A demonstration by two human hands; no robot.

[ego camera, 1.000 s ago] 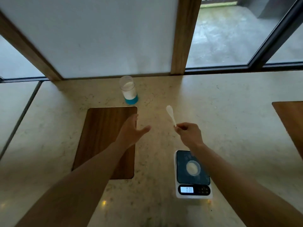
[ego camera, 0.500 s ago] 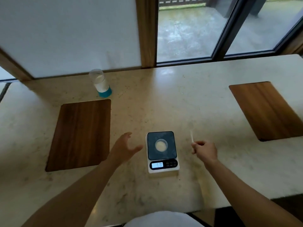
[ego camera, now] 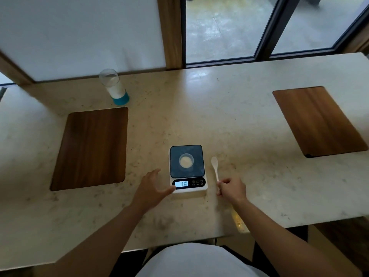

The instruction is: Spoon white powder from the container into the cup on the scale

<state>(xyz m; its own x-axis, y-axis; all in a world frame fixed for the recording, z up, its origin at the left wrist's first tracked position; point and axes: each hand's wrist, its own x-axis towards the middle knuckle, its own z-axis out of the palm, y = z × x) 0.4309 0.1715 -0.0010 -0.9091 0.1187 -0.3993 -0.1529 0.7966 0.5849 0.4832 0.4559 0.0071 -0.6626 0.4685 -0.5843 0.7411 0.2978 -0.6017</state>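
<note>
Right hand (ego camera: 231, 188) pinches the light, stiff spoon (ego camera: 215, 168) by its handle end, bowl beyond; cup (ego camera: 186, 160) on scale (ego camera: 187, 168) sits left; left hand (ego camera: 151, 186) spread, ungrasping, beside it.

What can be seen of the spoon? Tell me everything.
The spoon is small, white and looks like plastic, with an oval bowl and a thin straight handle. It lies low along the table, just right of the scale, apart from it, bowl pointing away from the person. The right hand pinches the handle's near end. Whether the bowl rests on the table or holds powder cannot be told.
</note>
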